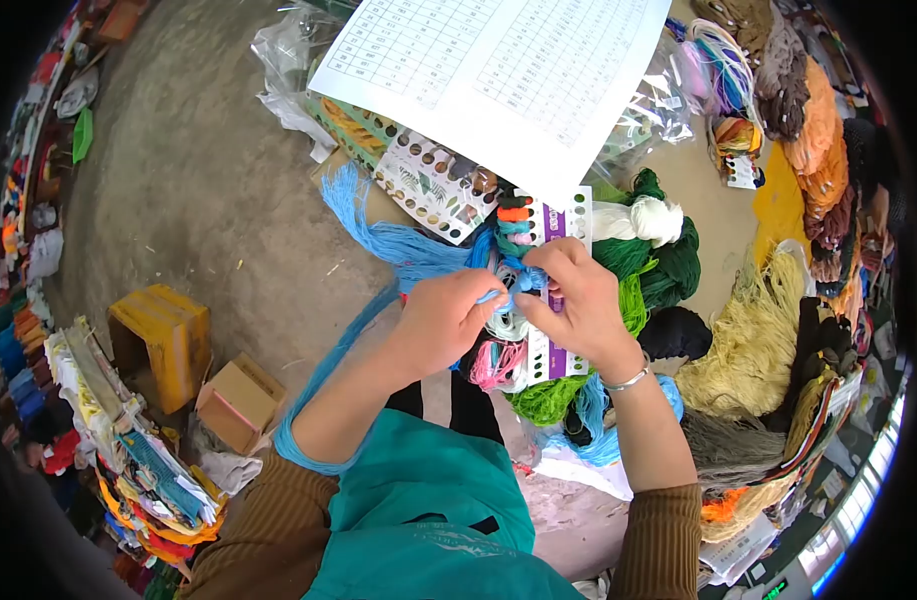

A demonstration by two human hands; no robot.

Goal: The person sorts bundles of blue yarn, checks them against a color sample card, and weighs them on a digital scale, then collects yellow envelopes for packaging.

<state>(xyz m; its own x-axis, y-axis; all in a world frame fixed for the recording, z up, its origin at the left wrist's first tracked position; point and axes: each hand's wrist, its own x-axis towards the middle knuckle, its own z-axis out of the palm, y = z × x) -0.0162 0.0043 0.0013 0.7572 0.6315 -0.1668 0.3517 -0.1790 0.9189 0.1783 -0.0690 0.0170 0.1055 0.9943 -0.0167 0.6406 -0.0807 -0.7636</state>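
My left hand (444, 322) is closed in a pinch on light blue thread (525, 279). Close by on the right, my right hand (590, 298) pinches the same blue thread between thumb and forefinger. Below both hands lies a white thread card (580, 212) with a purple strip and holes, with small coloured skeins knotted along its edge. A long blue skein (388, 243) spreads out to the left of the card, and a blue strand (323, 385) loops around my left forearm. Pink thread (498, 365) hangs by the card's lower end.
A printed number sheet (498, 75) covers the far end. Under it sits another holed card (433, 180). Green hanks (668, 250), cream yarn (753, 340) and orange yarn (816, 120) lie to the right. A yellow box (173, 335) and a cardboard box (240, 405) stand on the left floor.
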